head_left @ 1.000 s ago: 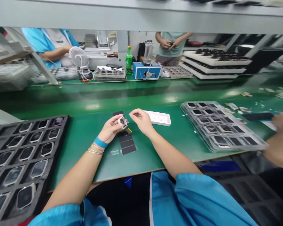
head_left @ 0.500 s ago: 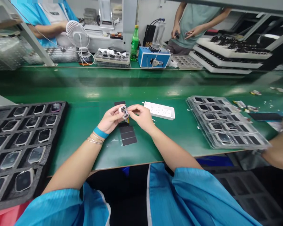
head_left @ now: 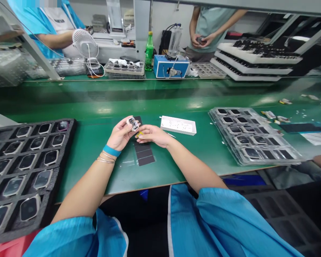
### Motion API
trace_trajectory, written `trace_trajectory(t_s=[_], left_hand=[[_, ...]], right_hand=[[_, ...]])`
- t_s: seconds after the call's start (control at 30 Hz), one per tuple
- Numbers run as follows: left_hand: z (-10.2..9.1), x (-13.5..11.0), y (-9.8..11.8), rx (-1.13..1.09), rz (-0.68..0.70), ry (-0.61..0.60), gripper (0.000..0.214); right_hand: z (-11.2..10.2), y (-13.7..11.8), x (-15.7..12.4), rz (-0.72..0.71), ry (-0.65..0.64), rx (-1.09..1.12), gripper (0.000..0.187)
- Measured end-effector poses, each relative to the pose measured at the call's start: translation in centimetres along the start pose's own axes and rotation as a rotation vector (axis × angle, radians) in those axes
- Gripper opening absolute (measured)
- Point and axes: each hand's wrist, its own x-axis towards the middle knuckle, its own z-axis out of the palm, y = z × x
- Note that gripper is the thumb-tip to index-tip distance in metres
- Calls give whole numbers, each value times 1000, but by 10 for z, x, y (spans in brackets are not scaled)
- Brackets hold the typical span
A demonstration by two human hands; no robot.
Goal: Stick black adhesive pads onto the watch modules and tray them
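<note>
My left hand (head_left: 119,135) is closed around a smartwatch case (head_left: 133,124), tilted so that its silvery inner parts show. Just to the right, the fingers of my right hand (head_left: 155,135) pinch a small yellow part (head_left: 139,134), close below the case. Whether a wire joins the two is too small to tell. Under my hands lies a sheet of black rectangular pads (head_left: 145,155) on clear film. A white box (head_left: 192,130) with many tiny pieces in it stands beyond my right hand. A thin pointed tool (head_left: 171,135) lies beside that box.
At the left is a black foam tray (head_left: 59,171) of smartwatches. Stacked clear plastic trays (head_left: 278,157) with more watches are at the right, near small battery-like packs (head_left: 269,114). A raised green ledge (head_left: 123,93) crosses behind, bearing a fan (head_left: 84,43) and a green bottle (head_left: 149,51).
My left hand has shifted slightly left and up with the watch case. My right hand has lowered away from it, with the yellow part now in its fingers. A neighbour's arm at right has drawn back.
</note>
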Motion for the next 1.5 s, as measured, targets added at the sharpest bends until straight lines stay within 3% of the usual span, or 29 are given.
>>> trace_trajectory(t_s=[0.13, 0.33, 0.5, 0.6, 0.9, 1.0, 1.07, 1.13, 1.2, 1.37, 1.5], left_hand=[[0, 1, 4, -17, -11, 12, 48], [4, -3, 6, 12, -140, -30, 50], [8, -5, 1, 78, -305, -74, 45], [10, -6, -3, 80, -366, -84, 36], [18, -6, -12, 188, -371, 39, 17], [17, -3, -11, 221, -371, 103, 16], [14, -2, -7, 224, -370, 154, 17], [10, 0, -2, 212, -376, 195, 16], [7, 1, 2, 187, -390, 212, 15], [11, -1, 2, 159, -413, 200, 17], [14, -5, 2, 225, -418, 196, 18]], right_hand=[[-13, -10, -5, 28, 44, -48, 32], [-19, -30, -19, -171, -33, -110, 35], [-11, -24, -16, -568, 275, -701, 14], [-7, -17, -12, -688, 289, -923, 14], [-8, 2, 1, -625, 306, -1015, 19], [-8, 7, 5, -513, 372, -893, 29], [-10, 8, 6, -384, 419, -870, 25], [-12, 10, 7, -247, 384, -985, 11], [-12, 10, 7, -159, 304, -1145, 10], [-3, 6, 4, -167, 214, -1321, 15], [2, 0, 1, -151, 220, -1365, 11]])
